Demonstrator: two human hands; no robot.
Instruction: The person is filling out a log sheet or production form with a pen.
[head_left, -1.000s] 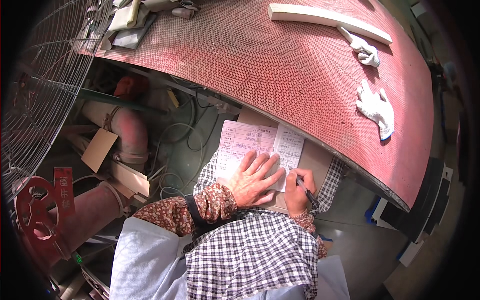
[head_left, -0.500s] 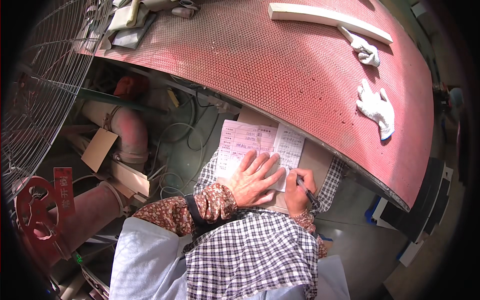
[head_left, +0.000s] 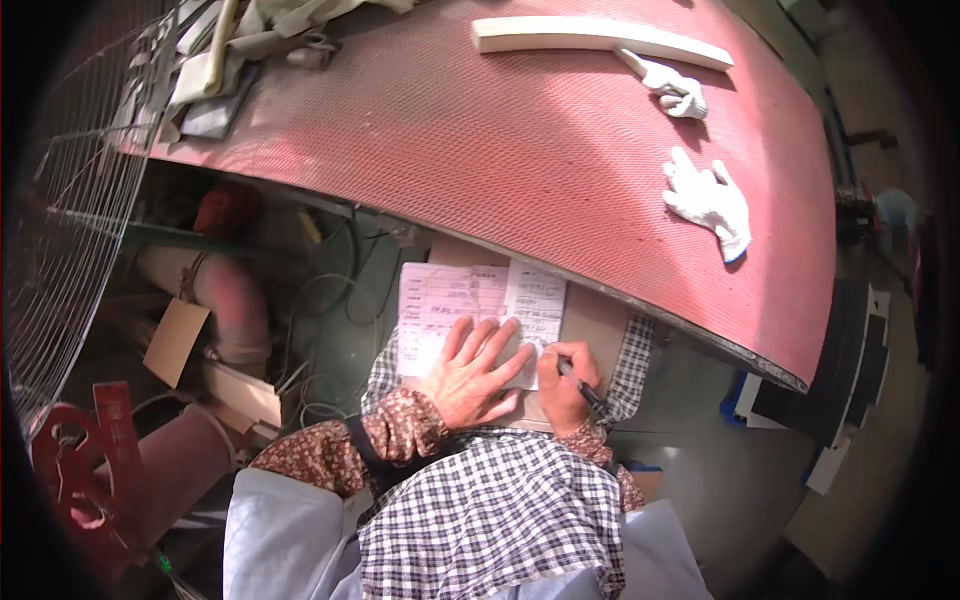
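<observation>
On a brown board [head_left: 598, 335] over my lap lie a pink printed form [head_left: 425, 290] and, overlapping its right side, a narrower white handwritten sheet [head_left: 540, 290]. My left hand [head_left: 468, 372] rests flat across the lower part of both papers, fingers spread. A dark pen [head_left: 584, 388] is gripped in my right hand [head_left: 566, 385], which sits at the lower right edge of the white sheet. The pen's tip is hidden by the fingers. Checked cloth [head_left: 490, 510] covers my lap and shows around the board.
Beyond the papers stretches a red textured tabletop [head_left: 400, 130] bearing two white gloves [head_left: 708, 205], a pale bar [head_left: 600, 38] and piled cloth [head_left: 215, 80]. A wire fan guard [head_left: 90, 180], a large pipe [head_left: 170, 455] and a red handwheel [head_left: 75, 465] stand at left. Dark stacked sheets [head_left: 840, 370] lie at right.
The whole view has shifted, so the table, papers and hands appear further left. Both hands keep the same pose on the papers, and the pen stays in my right hand.
</observation>
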